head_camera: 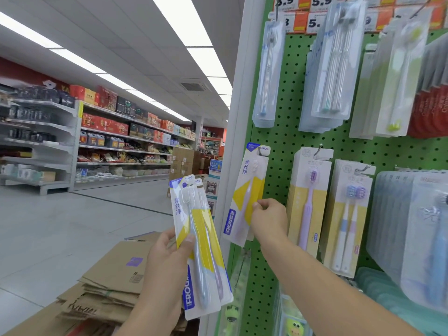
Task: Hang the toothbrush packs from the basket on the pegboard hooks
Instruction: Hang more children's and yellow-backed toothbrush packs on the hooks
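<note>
My left hand (167, 253) grips two white-and-yellow toothbrush packs (201, 243), held upright in front of the shelf's white end post. A third pack of the same kind (244, 190), with a lilac brush, hangs by its top from a hook (261, 149) at the left edge of the green pegboard (278, 141). My right hand (268, 218) pinches that pack at its right edge, about halfway down. No basket is in view.
Other toothbrush packs (309, 197) hang on hooks to the right and above, with orange price tags (315, 13) along the top. Flattened cardboard boxes (109, 282) are stacked below my left hand. A store aisle with stocked shelves (109, 141) stretches to the left.
</note>
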